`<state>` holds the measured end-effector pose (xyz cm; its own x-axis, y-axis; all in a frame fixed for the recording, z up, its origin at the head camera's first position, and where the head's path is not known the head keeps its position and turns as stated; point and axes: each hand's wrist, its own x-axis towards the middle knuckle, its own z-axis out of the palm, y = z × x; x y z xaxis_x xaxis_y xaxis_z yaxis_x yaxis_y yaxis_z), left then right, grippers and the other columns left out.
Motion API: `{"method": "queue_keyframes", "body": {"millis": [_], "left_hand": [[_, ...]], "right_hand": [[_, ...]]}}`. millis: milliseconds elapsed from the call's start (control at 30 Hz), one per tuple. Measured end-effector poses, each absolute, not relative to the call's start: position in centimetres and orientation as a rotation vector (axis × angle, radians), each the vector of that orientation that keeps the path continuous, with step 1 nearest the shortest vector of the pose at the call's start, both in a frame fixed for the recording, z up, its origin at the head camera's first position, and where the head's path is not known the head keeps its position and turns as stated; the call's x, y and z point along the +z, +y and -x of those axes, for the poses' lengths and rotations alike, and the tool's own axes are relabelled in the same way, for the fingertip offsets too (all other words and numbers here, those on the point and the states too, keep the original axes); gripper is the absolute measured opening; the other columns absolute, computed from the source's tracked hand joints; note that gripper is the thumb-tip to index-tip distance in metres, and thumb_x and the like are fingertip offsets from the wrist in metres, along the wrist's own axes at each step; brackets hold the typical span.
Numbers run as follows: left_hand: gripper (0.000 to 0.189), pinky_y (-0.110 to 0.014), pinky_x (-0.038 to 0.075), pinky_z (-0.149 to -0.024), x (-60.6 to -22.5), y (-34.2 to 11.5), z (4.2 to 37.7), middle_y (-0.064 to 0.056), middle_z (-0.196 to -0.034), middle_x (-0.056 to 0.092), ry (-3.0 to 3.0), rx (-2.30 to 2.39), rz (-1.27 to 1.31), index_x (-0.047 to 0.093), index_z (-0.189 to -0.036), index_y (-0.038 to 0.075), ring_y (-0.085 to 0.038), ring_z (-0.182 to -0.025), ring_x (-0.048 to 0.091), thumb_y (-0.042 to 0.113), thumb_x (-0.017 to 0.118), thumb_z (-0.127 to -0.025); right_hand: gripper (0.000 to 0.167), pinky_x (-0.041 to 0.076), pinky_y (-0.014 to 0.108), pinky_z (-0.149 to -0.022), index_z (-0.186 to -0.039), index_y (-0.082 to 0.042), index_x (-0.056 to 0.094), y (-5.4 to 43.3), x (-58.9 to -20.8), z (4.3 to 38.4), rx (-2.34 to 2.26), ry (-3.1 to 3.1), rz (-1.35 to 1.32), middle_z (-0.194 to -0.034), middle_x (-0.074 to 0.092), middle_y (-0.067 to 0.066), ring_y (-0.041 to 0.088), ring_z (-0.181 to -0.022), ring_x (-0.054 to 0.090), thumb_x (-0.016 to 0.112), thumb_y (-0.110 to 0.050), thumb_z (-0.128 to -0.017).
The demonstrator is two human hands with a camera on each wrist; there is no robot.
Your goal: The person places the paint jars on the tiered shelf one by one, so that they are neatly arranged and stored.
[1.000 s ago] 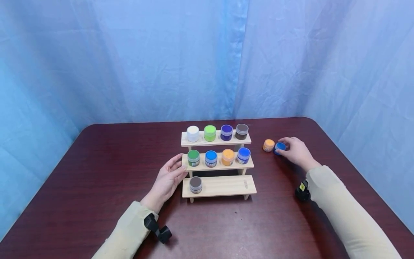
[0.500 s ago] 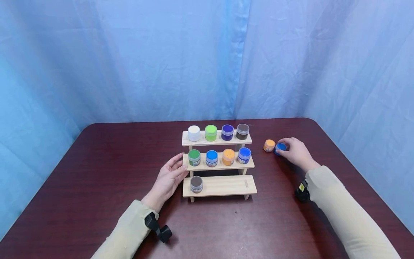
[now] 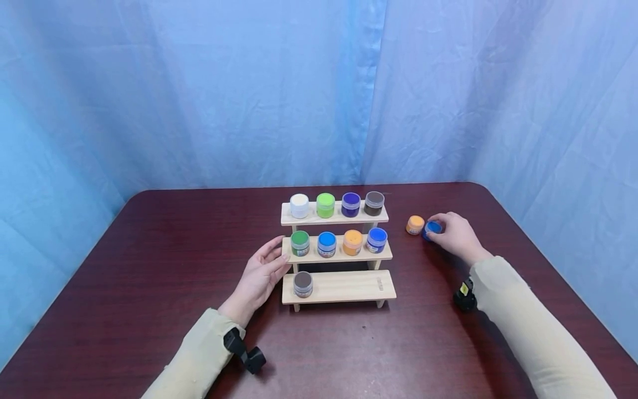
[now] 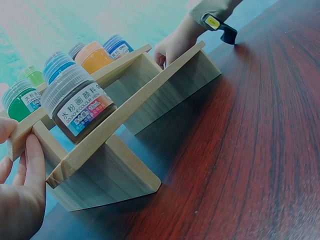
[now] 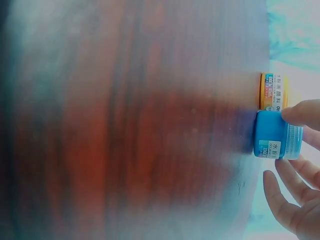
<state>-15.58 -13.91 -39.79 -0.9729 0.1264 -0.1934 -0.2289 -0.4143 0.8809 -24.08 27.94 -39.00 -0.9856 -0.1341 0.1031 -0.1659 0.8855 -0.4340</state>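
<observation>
A three-tier wooden stand [image 3: 344,286] stands mid-table. My left hand [image 3: 255,277] grips the left end of its middle tier, thumb above and fingers under the board in the left wrist view. Off to the right, my right hand [image 3: 457,239] pinches a blue paint jar [image 5: 270,134] between thumb and fingers. Right beside that jar is an orange paint jar [image 3: 415,225]. On the stand's bottom tier, a dark brown paint jar [image 3: 302,284] sits at the left end. Its label with Chinese writing faces the left wrist camera.
The middle tier bears a green jar [image 3: 299,243], a blue jar [image 3: 326,244], an orange jar [image 3: 352,242] and a darker blue jar [image 3: 376,240]. White, light green, purple and brown jars line the top tier. Blue curtains [image 3: 239,94] hang behind the dark red table [image 3: 149,266].
Both hands stay almost where they were, the right one still at the blue jar. The whole view has shifted slightly.
</observation>
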Motion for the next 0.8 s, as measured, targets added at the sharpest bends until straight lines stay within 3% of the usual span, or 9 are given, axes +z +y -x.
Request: {"method": "queue_keyframes", "body": {"millis": [333, 800], "left_hand": [[0.057, -0.013, 0.052, -0.078, -39.8, -13.9, 15.5, -0.001, -0.104, 0.052, 1.571, 2.475, 0.149, 0.026, -0.146, 0.000, -0.003, -0.084, 0.061, -0.010, 0.044, -0.093], [0.058, -0.013, 0.052, -0.078, -39.6, -13.9, 15.5, -0.001, -0.105, 0.051, 1.576, 2.469, 0.147, 0.025, -0.147, 0.001, -0.002, -0.086, 0.060, -0.010, 0.044, -0.093]], "right_hand": [[0.033, 0.048, 0.057, -0.083, -0.114, 0.003, 0.061, 28.3, -38.7, 23.3, 0.741, -2.900, -0.221, -0.114, 0.052, 0.026, 0.039, -0.096, 0.052, 0.064, -0.015, -0.087], [0.035, 0.046, 0.041, -0.073, -0.114, 0.004, 0.063, 28.7, -38.9, 22.0, 0.762, -2.723, -0.165, -0.108, 0.055, 0.023, 0.031, -0.086, 0.052, 0.066, -0.011, -0.082]]}}
